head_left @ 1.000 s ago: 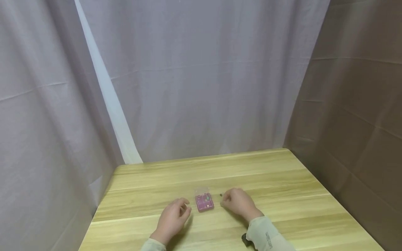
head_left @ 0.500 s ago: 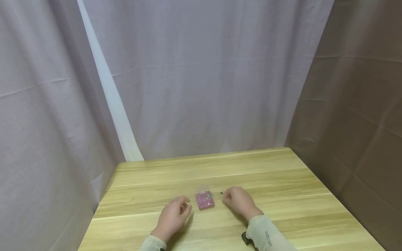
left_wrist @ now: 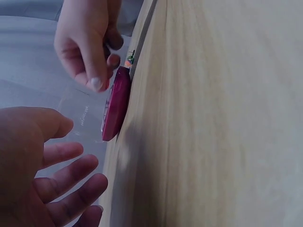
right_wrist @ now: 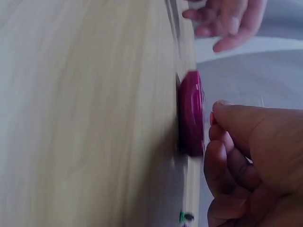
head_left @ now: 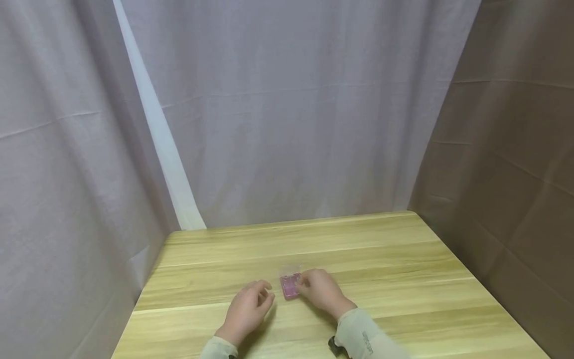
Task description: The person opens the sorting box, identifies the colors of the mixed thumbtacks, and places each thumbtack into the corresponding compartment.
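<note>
A small magenta compartment box (head_left: 290,286) lies on the table between the hands, its clear lid (head_left: 290,269) raised at the far side. My right hand (head_left: 322,290) is over the box's right side, pinching a tiny red piece (right_wrist: 212,118) between thumb and forefinger. That hand covers part of the compartments in the head view. To the left of the box, my left hand (head_left: 249,308) holds nothing, its fingers (left_wrist: 71,177) loosely bent and apart from the box. Tiny green (right_wrist: 182,217) and black (right_wrist: 189,216) pieces lie on the table beyond the right hand's fingers.
The wood-grain table (head_left: 215,269) extends around the box on all sides. Grey curtains (head_left: 287,124) hang behind it and at the left, with a brownish one (head_left: 506,149) along the right. A pale strip (head_left: 157,124) shows between two curtains.
My right hand has moved left from beside the small pieces on the table to over the box, with the tiny red piece pinched. My left hand stays in place.
</note>
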A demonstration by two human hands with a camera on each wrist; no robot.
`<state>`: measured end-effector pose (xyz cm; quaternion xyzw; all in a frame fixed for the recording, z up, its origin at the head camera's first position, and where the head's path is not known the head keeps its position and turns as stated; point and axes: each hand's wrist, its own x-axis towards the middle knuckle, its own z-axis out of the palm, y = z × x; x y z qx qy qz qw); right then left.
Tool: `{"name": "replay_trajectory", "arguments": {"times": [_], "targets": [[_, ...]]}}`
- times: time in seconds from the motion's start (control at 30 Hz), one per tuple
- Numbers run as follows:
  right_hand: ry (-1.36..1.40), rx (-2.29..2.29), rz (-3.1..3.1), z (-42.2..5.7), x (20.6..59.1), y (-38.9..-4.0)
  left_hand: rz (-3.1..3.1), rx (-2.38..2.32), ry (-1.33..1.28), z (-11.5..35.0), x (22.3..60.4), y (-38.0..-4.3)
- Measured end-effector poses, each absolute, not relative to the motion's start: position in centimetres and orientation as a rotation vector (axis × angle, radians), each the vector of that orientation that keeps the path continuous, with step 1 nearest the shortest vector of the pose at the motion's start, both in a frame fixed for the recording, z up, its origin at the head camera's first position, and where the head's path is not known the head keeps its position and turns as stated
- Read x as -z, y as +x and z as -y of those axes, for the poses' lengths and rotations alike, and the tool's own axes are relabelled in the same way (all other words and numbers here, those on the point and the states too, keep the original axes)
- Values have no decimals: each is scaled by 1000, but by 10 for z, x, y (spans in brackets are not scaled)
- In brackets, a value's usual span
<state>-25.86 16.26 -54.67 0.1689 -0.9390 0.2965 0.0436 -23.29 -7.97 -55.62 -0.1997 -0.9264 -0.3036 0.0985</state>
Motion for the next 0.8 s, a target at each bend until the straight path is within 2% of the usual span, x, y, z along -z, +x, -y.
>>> {"name": "replay_trajectory", "arguments": {"times": [0.37,0.8], "targets": [[591,-826,2841,-137,550,-262,2761,933,-591,82,556,-231],[612,-803,2824,-136,553,-262,2757,909,-574,81,553,-228]]}}
